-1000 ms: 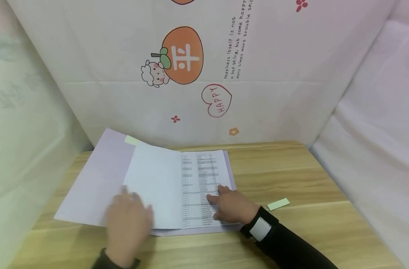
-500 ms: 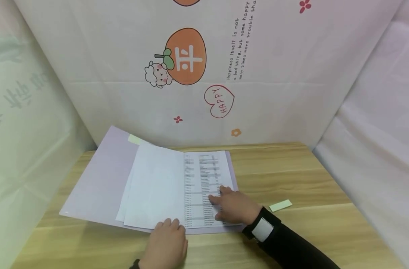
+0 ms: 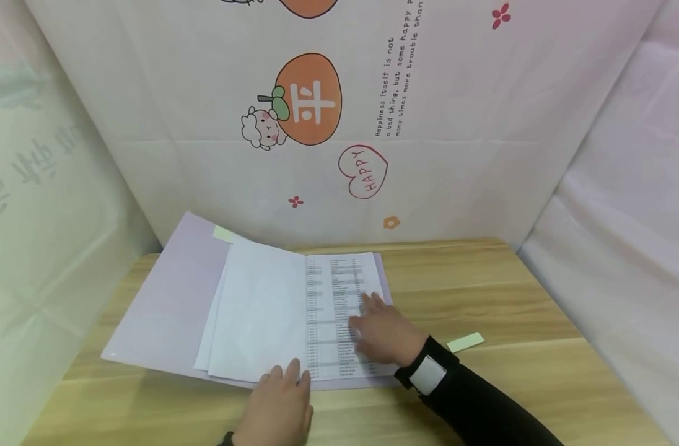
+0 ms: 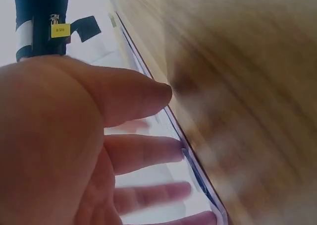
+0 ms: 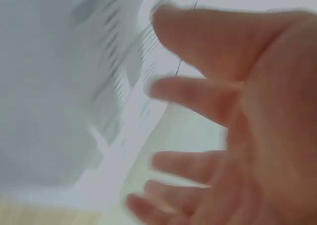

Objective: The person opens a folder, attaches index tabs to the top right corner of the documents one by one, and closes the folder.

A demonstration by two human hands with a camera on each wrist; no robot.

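Counting it all up, there's one lilac folder [image 3: 155, 303], lying flipped wide on the table [image 3: 540, 347] with its cover out to the left. One printed page [image 3: 323, 310] faces up on its right side, and at least two blank white sheets [image 3: 256, 310] are turned over to the left, slightly fanned. Two hands are on the job: the left hand [image 3: 278, 399] has its fingers spread, tips at the folder's bottom edge near the middle, and the right hand [image 3: 384, 334] is over the printed page, fingers apart and pinching nothing, though can't tell if it's touching. Pale green strips, two of them: one strip [image 3: 222, 233] at the top of the cover, another strip [image 3: 465, 342] on the table just beside the right wristband [image 3: 429, 375]. Table's wood-grain, boxed in by white cloth on the left [image 3: 49, 260], right [image 3: 624, 217] and back [image 3: 456, 173]. Back one's got a single HAPPY heart [image 3: 363, 172], plus two orange fruits, one cut off.
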